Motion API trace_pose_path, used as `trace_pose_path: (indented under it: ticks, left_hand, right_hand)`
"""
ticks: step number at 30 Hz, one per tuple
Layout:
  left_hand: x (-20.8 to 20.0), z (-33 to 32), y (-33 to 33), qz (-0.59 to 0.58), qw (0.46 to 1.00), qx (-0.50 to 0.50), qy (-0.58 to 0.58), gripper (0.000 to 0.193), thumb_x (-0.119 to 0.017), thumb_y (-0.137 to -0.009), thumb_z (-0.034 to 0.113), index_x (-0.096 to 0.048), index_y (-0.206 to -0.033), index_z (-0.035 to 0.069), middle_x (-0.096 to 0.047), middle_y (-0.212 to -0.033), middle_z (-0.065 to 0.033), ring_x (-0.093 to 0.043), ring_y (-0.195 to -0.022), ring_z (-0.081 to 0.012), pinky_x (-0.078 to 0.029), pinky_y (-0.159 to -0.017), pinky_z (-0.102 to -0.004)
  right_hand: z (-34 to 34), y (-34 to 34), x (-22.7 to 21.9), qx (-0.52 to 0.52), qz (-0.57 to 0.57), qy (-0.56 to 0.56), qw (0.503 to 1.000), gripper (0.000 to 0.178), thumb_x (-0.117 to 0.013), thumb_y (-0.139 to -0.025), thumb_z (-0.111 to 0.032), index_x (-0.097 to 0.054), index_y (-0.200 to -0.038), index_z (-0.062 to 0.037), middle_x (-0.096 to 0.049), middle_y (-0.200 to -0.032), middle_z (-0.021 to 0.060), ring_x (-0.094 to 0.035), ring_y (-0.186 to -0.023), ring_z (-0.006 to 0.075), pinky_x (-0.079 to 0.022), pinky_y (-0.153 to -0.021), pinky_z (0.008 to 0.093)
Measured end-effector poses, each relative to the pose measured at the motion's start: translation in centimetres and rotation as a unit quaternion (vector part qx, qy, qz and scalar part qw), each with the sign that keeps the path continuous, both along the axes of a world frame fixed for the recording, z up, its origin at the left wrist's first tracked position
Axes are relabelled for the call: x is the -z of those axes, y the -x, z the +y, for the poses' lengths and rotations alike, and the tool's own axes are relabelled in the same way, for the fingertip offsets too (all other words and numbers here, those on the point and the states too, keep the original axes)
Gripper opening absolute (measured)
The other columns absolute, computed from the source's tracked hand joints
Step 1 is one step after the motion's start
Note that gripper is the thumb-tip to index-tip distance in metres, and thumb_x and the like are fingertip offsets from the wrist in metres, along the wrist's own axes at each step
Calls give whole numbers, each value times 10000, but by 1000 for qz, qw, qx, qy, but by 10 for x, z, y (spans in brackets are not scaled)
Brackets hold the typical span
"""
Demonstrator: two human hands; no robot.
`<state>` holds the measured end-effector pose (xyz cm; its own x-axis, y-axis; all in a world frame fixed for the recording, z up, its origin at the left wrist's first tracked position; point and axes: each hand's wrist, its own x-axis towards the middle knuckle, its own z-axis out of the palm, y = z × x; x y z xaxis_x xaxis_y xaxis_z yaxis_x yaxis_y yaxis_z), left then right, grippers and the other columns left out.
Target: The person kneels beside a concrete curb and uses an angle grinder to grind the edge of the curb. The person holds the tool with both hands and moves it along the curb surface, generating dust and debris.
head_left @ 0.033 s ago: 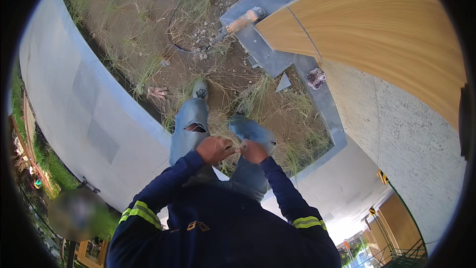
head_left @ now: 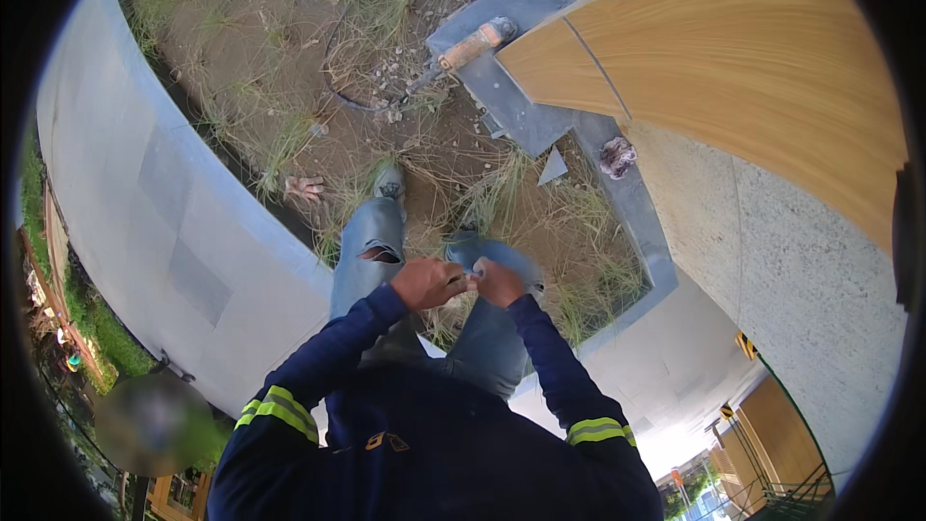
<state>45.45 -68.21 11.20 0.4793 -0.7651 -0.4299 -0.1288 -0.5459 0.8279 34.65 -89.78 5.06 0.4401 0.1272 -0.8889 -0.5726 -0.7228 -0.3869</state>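
Note:
My left hand (head_left: pixel 429 284) and my right hand (head_left: pixel 497 284) meet in front of my thighs, above torn blue jeans (head_left: pixel 371 232). Both have their fingers curled and pinched together, the fingertips almost touching. Whatever lies between them, if anything, is too small to make out. Beyond my shoes, a dusty orange power tool (head_left: pixel 473 46) rests on the grey stone border, its dark cable running over the soil. To the left of my left shoe (head_left: pixel 390 181) lies a soiled work glove (head_left: pixel 305 189) on the ground.
My feet stand in a soil bed with grass tufts (head_left: pixel 289 150). A curved pale wall (head_left: pixel 183 193) borders it on the left. A triangular tile piece (head_left: pixel 553 167) and a crumpled bundle (head_left: pixel 616 156) lie at right, beside a wood-look panel (head_left: pixel 733 68) and rough stone slab (head_left: pixel 772 241).
Both hands have shifted slightly up and nearer together. My right hand has turned, so its pinched fingers show more. The tool, glove and tile piece stay put.

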Motion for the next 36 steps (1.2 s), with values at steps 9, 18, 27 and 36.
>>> trace_pose_path:
  ticks: [9, 18, 27, 36]
  left_hand:
    - [228, -37, -176, -98, 972, -197, 84, 321, -683, -990, 356, -688, -912, 46, -664, -741, -158, -665, -683, -364, -512, -640, -443]
    - [288, -2, -248, -170, 916, -356, 69, 373, -720, -979, 345, -619, -796, 36, -535, -594, -92, -495, -509, -231, -403, -526, -376]
    - [287, -26, -298, -242, 848, -436, 181, 414, -701, -1003, 389, -621, -755, 68, -591, -643, -2, -513, -594, -75, -405, -570, -262]
    - [388, -70, -360, -52, 798, -528, 285, 234, -719, -962, 257, -681, -821, 74, -633, -677, -45, -577, -576, -127, -456, -549, -285]
  right_hand:
    - [1, -304, 321, 348, -331, 49, 876, 993, -773, -807, -570, -446, -1397, 159, -601, -1306, 373, -613, -1227, 444, -472, -1049, 448]
    - [41, -443, 411, 560, -267, 184, 762, 795, -812, -694, -534, -653, -1157, 92, -708, -1135, 287, -684, -1078, 435, -530, -953, 472]
    - [34, -423, 392, 561, -335, 68, 754, 720, -846, -643, -400, -625, -1162, 48, -722, -1100, 257, -710, -998, 429, -549, -903, 470]
    - [83, -232, 350, 559, -442, -60, 699, 632, -877, -728, -224, -563, -1218, 23, -704, -1065, 175, -700, -955, 280, -550, -865, 391]
